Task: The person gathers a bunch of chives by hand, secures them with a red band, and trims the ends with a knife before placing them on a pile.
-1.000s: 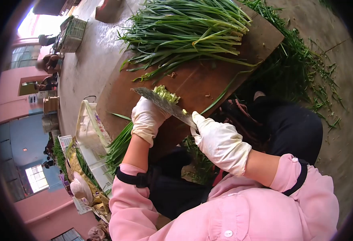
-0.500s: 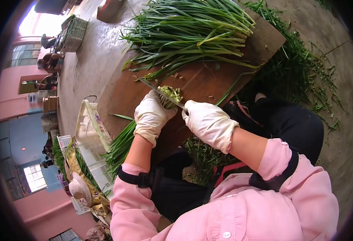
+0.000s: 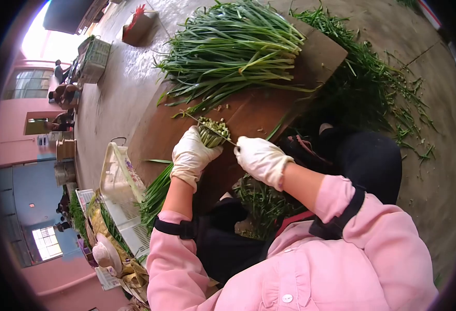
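Observation:
My left hand (image 3: pixel 191 155), in a white glove, is closed around a bunch of garlic chives (image 3: pixel 214 131). The pale stalk ends poke out past the fingers, while the long green leaves (image 3: pixel 159 193) trail behind the wrist toward a white crate. In my right hand (image 3: pixel 260 159), also gloved, is a knife (image 3: pixel 206 126). Its thin blade, seen almost edge-on, crosses over the stalk ends, and its handle is mostly hidden by the fingers. Beneath both hands lies a brown board (image 3: pixel 254 106), and a large pile of garlic chives (image 3: pixel 238 49) rests on its far part.
Loose trimmings (image 3: pixel 378 88) litter the floor to the right, with more leaves (image 3: pixel 264 202) below the board. The white plastic crate (image 3: pixel 121 202) stands at the left. Farther off are a stacked crate (image 3: pixel 94 59), a small box (image 3: pixel 137 30) and people sitting along the wall.
The knife has turned in my right hand, so its blade shows thinner and more of the bunch's cut ends is visible. My left hand keeps its grip. The whole view has shifted slightly.

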### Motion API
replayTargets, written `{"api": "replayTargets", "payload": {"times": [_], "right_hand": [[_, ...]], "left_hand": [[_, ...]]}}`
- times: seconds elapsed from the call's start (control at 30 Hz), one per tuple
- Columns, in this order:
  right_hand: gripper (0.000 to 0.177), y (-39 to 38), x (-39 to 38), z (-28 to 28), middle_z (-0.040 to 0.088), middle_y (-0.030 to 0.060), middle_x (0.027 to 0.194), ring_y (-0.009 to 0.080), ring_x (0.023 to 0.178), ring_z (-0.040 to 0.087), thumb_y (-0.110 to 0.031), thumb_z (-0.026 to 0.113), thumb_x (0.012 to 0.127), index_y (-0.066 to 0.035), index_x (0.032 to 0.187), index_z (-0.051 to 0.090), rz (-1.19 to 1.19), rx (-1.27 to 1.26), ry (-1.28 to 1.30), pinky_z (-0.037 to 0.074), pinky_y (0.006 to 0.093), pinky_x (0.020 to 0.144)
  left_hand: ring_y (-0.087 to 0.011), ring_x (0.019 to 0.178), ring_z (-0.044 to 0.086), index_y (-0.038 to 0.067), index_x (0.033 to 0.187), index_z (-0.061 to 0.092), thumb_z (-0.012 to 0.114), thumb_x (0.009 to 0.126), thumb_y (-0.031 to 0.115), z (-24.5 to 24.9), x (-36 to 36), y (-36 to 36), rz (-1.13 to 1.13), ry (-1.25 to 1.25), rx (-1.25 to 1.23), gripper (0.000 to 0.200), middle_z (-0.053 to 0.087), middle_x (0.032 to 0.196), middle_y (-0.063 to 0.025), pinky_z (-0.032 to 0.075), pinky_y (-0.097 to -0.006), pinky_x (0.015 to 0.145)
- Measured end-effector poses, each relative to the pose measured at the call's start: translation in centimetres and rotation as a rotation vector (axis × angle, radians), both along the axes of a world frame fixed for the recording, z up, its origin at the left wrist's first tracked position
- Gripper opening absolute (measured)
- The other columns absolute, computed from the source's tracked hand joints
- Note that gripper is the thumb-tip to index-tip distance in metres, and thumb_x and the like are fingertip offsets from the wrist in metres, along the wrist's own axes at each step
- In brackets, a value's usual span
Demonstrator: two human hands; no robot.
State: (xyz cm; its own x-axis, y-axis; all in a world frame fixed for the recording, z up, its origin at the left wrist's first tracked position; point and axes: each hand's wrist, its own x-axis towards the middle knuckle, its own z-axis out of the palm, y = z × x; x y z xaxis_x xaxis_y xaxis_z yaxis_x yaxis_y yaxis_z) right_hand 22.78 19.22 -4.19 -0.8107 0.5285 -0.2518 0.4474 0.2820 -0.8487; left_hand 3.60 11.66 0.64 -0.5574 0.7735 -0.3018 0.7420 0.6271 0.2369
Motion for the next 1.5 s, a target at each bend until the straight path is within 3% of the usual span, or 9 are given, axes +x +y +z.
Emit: {"api": "replayTargets", "payload": {"times": [0.2,0.47,0.73,0.93,1.03,1.2,1.27,1.33,1.5], "right_hand": [[0.028,-0.1,2.9,0.8,0.071,0.0243,0.09,0.045,0.087,0.068,-0.031,0.057,0.102,-0.004,0.102,0.065,-0.326,0.009,0.076,0.053,0.0496,0.076],[0.017,-0.4,2.7,1.5,0.071,0.0226,0.092,0.0416,0.087,0.071,-0.017,0.054,0.098,-0.003,0.101,0.064,0.041,0.104,0.054,0.055,0.0488,0.075],[0.025,-0.5,-1.7,-2.2,0.071,0.0257,0.088,0.0423,0.087,0.072,-0.023,0.057,0.1,0.002,0.101,0.064,0.055,0.189,0.097,0.056,0.048,0.075],[0.037,0.2,0.2,-0.2,0.072,0.0254,0.093,0.0444,0.091,0.069,-0.036,0.053,0.104,-0.001,0.104,0.066,-0.103,-0.063,0.023,0.054,0.0507,0.079],[0.041,-0.1,3.7,1.8,0.07,0.0151,0.08,0.033,0.074,0.069,-0.039,0.049,0.107,-0.002,0.117,0.063,-0.301,-0.194,-0.066,0.054,0.0461,0.071],[0.04,2.1,13.6,11.4,0.072,0.0188,0.086,0.0284,0.074,0.071,-0.033,0.06,0.106,-0.005,0.135,0.062,-0.597,-0.043,0.129,0.056,0.0409,0.069],[0.038,4.3,17.8,12.3,0.067,0.0067,0.082,0.0127,0.071,0.064,-0.035,0.061,0.106,-0.009,0.134,0.063,-0.889,0.155,0.266,0.053,0.0331,0.064],[0.043,8.1,23.0,12.4,0.07,0.0078,0.089,0.0142,0.077,0.065,-0.04,0.06,0.106,-0.006,0.132,0.063,-1.076,0.22,-0.018,0.054,0.0336,0.069],[0.04,14.0,34.7,-6.2,0.071,0.0256,0.112,0.0425,0.097,0.069,-0.029,0.059,0.104,0.0,0.132,0.057,-0.841,0.654,-0.302,0.055,0.0471,0.084]], "left_hand": [[-0.0372,0.109,0.069,0.006,0.116,0.065,0.095,0.061,0.044,1.0,0.4,0.7,-0.018,0.057,-0.104,0.074,0.073,0.115,-0.0179,0.054,-0.0441,0.095],[-0.0379,0.114,0.067,0.007,0.126,0.064,0.094,0.064,0.039,2.2,1.4,1.3,0.023,0.04,-0.156,0.076,0.071,0.121,-0.0184,0.053,-0.0443,0.098],[-0.0366,0.112,0.067,0.008,0.127,0.064,0.091,0.065,0.039,-1.9,-0.8,-1.3,-0.095,-0.038,0.045,0.075,0.071,0.117,-0.0165,0.054,-0.0449,0.096],[-0.0362,0.104,0.068,0.01,0.121,0.063,0.091,0.061,0.038,1.3,2.9,-3.1,-0.496,0.208,0.029,0.072,0.07,0.11,-0.0156,0.055,-0.0456,0.091],[-0.0366,0.104,0.07,0.014,0.125,0.063,0.091,0.063,0.038,0.3,0.9,-3.1,-0.19,0.223,0.167,0.072,0.071,0.114,-0.0153,0.057,-0.0459,0.09],[-0.0369,0.122,0.063,0.008,0.144,0.051,0.096,0.059,0.042,2.6,0.3,-1.5,-0.02,0.071,-0.087,0.102,0.065,0.132,-0.019,0.051,-0.0433,0.104],[-0.0366,0.128,0.06,0.006,0.153,0.045,0.097,0.057,0.043,3.3,0.6,-0.9,-0.038,0.096,-0.109,0.115,0.062,0.138,-0.0203,0.049,-0.0423,0.108],[-0.0358,0.135,0.055,0.002,0.161,0.029,0.099,0.054,0.042,3.4,0.6,-0.4,-0.044,0.095,-0.242,0.134,0.055,0.146,-0.0215,0.046,-0.0408,0.112],[-0.0355,0.118,0.066,0.009,0.134,0.059,0.095,0.06,0.041,1.9,0.1,-0.7,-0.014,0.125,-0.227,0.088,0.068,0.128,-0.0186,0.053,-0.0424,0.1]]}}
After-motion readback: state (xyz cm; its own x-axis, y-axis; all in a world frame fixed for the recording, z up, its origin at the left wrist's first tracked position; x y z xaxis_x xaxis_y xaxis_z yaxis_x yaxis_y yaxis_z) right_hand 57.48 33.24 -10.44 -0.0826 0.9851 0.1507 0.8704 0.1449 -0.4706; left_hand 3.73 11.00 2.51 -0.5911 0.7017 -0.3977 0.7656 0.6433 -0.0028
